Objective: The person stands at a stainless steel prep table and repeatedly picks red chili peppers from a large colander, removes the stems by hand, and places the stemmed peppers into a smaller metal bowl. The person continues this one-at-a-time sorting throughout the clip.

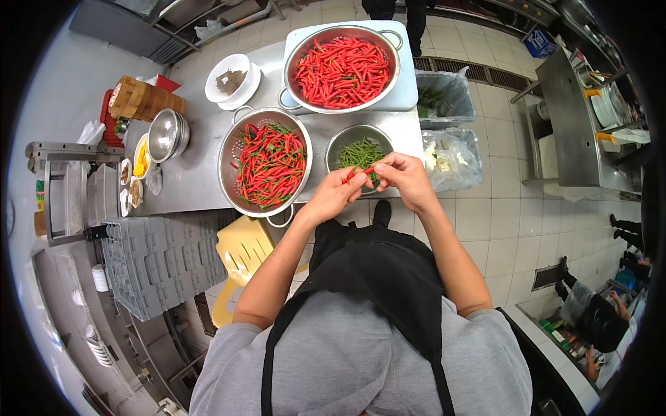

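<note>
My left hand [335,193] holds red chili pepper between thumb and fingers, over the near rim of a steel bowl [331,156] of green chili stems. Close beside it, my right hand [405,178] pinches the stem end of a red chili [369,170]. Whether the hands share one chili or hold more than one, I cannot tell. To the left, a steel colander [227,179] holds red chilies with green stems [271,166]. Behind the bowl, a larger colander [290,70] is full of red chilies [341,73], mostly without stems, on a pale blue cutting board [408,93].
White bowls [213,91], stacked steel bowls [165,136] and a bamboo steamer [148,101] stand on the steel table [200,166]. Lined bins [452,158] adjoin its right edge. A yellow plastic chair [244,247] and grey racks [161,260] are at left. People are farther off.
</note>
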